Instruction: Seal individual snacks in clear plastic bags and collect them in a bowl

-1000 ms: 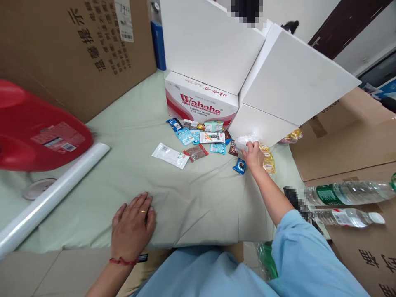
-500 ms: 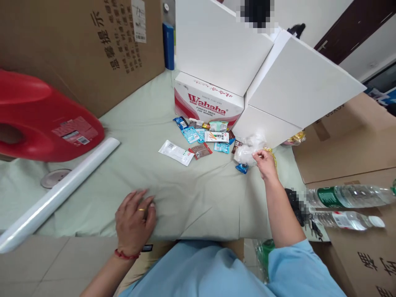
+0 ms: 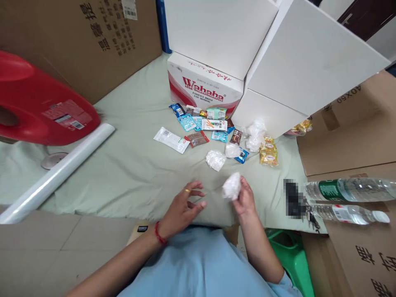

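My right hand [image 3: 246, 196] grips a crumpled clear plastic bag [image 3: 232, 186] above the front of the cloth-covered table. To its left, my left hand [image 3: 185, 204] hovers with fingers apart and nothing in them. Just beyond lie more crumpled plastic bags: one [image 3: 215, 160] by itself, a small one [image 3: 232, 151] against a blue packet [image 3: 242, 155], and a larger clump [image 3: 255, 135] beside yellow snack packets [image 3: 268, 154]. Farther left are a white packet [image 3: 171, 140], a brown-and-red packet [image 3: 197, 139] and a white stick-snack packet [image 3: 214, 125] among several small ones.
A Wahaba-style printed carton [image 3: 204, 88] and white boxes [image 3: 278, 53] stand at the back. On the left are a red jug [image 3: 46, 103] and a white roll [image 3: 62, 171]. Two bottles [image 3: 355, 189] and blurred keys [image 3: 314, 218] lie right; a green stool [image 3: 292, 251] stands below.
My right hand has come back toward me with a plastic bag from the clump. Another bag now lies apart, nearer the middle. My left hand has lifted and moved right.
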The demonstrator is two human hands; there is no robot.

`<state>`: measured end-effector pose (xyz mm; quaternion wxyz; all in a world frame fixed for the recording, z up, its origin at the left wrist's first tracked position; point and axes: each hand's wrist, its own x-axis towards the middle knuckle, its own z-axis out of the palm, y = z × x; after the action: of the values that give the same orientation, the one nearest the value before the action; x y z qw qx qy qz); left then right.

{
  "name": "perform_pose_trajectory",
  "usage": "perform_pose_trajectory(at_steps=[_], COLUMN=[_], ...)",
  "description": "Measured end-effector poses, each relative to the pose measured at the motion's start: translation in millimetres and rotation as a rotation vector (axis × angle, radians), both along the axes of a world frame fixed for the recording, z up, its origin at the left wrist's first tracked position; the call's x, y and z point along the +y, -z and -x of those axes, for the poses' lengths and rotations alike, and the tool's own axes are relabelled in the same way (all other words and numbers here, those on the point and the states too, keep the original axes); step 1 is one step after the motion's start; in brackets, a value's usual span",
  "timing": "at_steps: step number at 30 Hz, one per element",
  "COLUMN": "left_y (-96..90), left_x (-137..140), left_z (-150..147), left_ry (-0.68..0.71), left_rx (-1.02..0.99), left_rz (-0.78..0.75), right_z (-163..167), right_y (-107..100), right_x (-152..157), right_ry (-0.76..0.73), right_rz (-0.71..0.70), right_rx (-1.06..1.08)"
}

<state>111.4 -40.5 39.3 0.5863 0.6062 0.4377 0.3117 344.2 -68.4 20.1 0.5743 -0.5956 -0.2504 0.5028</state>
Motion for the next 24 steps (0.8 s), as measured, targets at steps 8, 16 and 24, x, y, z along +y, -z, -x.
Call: perform_pose_trajectory(at_steps=[8, 16, 24], left_y=[5.9, 10.8, 16.2], left_x=[9, -14, -13], left_z=[-11, 32, 36], left_ry=[-0.095, -0.207, -0.364], left_rx=[0.111, 0.014, -0.138], left_rz=[0.053, 0.35, 0.398], right_z=[17, 8, -26], right_y=[-7, -6, -9], right_x=[17, 91, 117], right_ry=[-0.168, -0.504, -0.346], right_rz=[-0.109, 0.077, 0.331], right_rx=[-0.733, -1.359, -1.436])
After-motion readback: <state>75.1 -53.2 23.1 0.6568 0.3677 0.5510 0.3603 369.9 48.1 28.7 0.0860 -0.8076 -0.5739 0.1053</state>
